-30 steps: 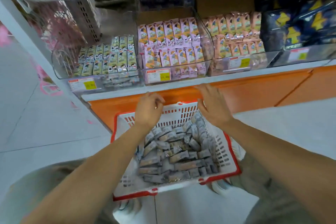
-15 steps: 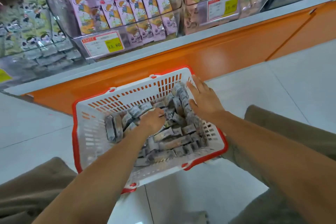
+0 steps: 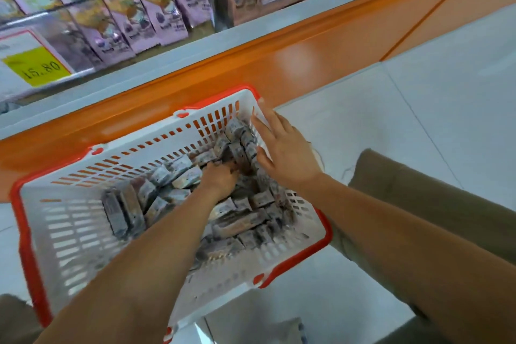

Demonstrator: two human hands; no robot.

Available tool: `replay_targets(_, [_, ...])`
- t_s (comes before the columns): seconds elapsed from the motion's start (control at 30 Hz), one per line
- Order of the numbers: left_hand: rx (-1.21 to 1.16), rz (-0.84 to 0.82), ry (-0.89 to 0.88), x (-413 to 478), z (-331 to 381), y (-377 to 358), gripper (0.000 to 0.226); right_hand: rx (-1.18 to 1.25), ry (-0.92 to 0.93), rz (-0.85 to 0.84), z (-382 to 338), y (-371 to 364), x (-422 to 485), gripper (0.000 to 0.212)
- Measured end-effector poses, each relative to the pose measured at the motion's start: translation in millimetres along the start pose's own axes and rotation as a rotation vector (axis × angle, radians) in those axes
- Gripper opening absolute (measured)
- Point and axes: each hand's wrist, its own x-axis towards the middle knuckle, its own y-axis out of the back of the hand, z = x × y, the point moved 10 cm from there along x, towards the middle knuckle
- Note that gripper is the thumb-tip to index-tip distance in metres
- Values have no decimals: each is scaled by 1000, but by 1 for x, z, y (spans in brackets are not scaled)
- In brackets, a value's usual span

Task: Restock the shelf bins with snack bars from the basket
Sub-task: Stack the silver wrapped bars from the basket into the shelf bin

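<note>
A white basket with a red rim (image 3: 69, 234) stands on the floor below the shelf, holding several grey-wrapped snack bars (image 3: 237, 223). My left hand (image 3: 220, 179) is down in the middle of the pile, its fingers curled into the bars and gripping some. My right hand (image 3: 284, 153) lies with straight fingers against the row of bars along the basket's right wall, fingertips near the far corner. Above, a clear shelf bin (image 3: 145, 8) holds pink snack packs.
An orange base panel (image 3: 307, 45) runs under the grey shelf edge, just behind the basket. A yellow price tag (image 3: 36, 64) hangs on the bin front at left. My knee in olive trousers (image 3: 418, 190) is right of the basket, on pale floor tiles.
Both hands dropped from the basket's far rim into the basket. My left hand has dug deeper into the bars toward the right hand. The view has tilted down and closer.
</note>
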Motion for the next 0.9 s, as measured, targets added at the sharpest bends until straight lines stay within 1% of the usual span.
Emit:
replay_targets(0.03, [-3,-21,0,2,0,-3,26,0,3,1,0,0,0,55])
replay_targets(0.07, [0,-39,-10,3,-1,-7,29,-5,5,0,0,0,-1,55])
replay_targets(0.13, [-9,-24,-19,2,-5,-6,38,-15,6,3,0,0,0,55])
replay_targets(0.17, [-42,7,-19,0,-9,-3,37,-20,3,4,0,0,0,55])
replay_targets(0.27, [-143,135,-4,-24,-19,18,23,-36,-5,-3,1,0,1,56])
replay_targets(0.43, [-378,271,24,-78,-41,47,17,-46,-30,-100,2,-4,0,68])
replay_targets(0.47, [-450,297,27,-88,-46,54,19,-45,-43,-122,2,-4,1,69])
replay_targets(0.53, [-575,336,38,-110,-55,67,35,-37,-81,-178,2,-3,1,70])
replay_targets(0.6, [-647,356,45,-135,-63,80,49,-63,-115,-237,-1,2,-1,74])
replay_targets(0.63, [-670,367,43,-146,-65,86,50,-71,-129,-248,-4,6,-2,75])
replay_targets(0.73, [-801,422,15,-186,-68,102,38,-6,-115,-181,-31,26,1,69])
replay_targets(0.83, [-906,514,-23,-226,-75,115,32,79,28,-68,-83,55,8,59])
replay_targets(0.9, [-937,545,-89,-251,-77,126,27,149,132,18,-120,82,14,54])
